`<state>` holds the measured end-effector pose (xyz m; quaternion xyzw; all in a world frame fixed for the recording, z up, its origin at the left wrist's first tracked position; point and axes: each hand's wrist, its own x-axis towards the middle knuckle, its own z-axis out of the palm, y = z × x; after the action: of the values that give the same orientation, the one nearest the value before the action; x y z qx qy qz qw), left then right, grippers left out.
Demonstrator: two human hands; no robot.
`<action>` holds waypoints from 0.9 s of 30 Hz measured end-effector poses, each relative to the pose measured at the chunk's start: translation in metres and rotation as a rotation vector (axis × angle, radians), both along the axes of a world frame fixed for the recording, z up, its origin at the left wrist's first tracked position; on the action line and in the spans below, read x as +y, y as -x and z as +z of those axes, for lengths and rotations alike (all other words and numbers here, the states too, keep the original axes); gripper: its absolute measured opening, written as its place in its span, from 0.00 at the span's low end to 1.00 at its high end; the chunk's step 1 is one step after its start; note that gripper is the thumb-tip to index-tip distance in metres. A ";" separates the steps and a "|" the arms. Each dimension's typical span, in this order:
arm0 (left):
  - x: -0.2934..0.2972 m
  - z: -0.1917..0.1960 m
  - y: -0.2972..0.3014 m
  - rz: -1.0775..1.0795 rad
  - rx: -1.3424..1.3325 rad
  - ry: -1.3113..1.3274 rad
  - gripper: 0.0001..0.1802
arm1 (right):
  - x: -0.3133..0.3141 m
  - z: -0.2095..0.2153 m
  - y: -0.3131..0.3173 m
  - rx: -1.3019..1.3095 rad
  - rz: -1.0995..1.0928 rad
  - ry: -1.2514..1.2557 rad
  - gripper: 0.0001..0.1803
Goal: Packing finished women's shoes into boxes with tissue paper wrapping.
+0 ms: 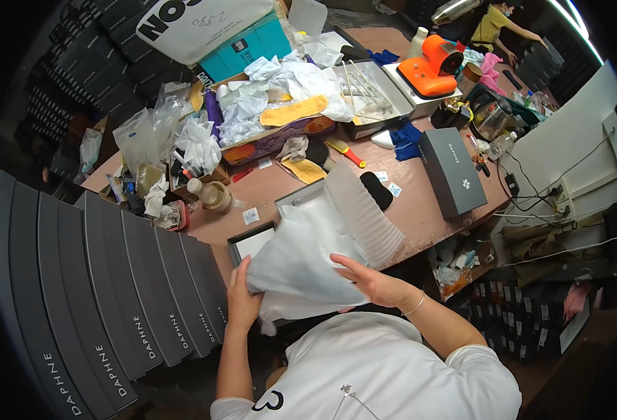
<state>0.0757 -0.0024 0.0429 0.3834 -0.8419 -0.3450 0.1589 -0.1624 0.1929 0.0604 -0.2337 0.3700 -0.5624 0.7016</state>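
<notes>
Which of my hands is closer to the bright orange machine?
Right. Your right hand is on the near side of the orange machine, slightly to its left; your left hand is on the near side too, but farther left.

A packing workroom around me, dark grey boxes (112, 280) stacked at my left, cluttered pink worktop (424, 227), carton (252, 152) of crumpled paper (308, 80), co-worker (492, 31) beyond.

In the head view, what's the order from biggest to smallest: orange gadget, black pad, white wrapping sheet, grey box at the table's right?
1. White wrapping sheet
2. Grey box
3. Orange gadget
4. Black pad
The sheet seems nearest the camera, which may exaggerate it.
</notes>
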 end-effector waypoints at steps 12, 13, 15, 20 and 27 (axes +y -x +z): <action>0.070 -0.161 0.152 0.216 0.337 -0.875 0.39 | -0.042 -0.189 -0.001 1.274 -0.262 -0.106 0.43; 0.066 -0.159 0.135 0.139 0.320 -0.752 0.35 | -0.045 -0.186 -0.002 1.304 -0.269 -0.112 0.43; 0.048 -0.125 0.091 0.112 0.308 -0.580 0.29 | -0.042 -0.150 0.008 1.152 -0.207 -0.190 0.43; 0.046 -0.148 0.037 0.174 -0.035 -0.188 0.20 | -0.058 -0.145 0.006 1.191 -0.075 -0.426 0.43; 0.047 -0.130 0.010 0.195 -0.023 -0.256 0.16 | -0.008 -0.030 0.051 0.844 0.356 -0.378 0.13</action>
<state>0.0661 0.0444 -0.0870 0.4844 -0.7515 -0.4280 0.1319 -0.2134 0.1849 0.0303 -0.3691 0.6716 -0.2133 0.6060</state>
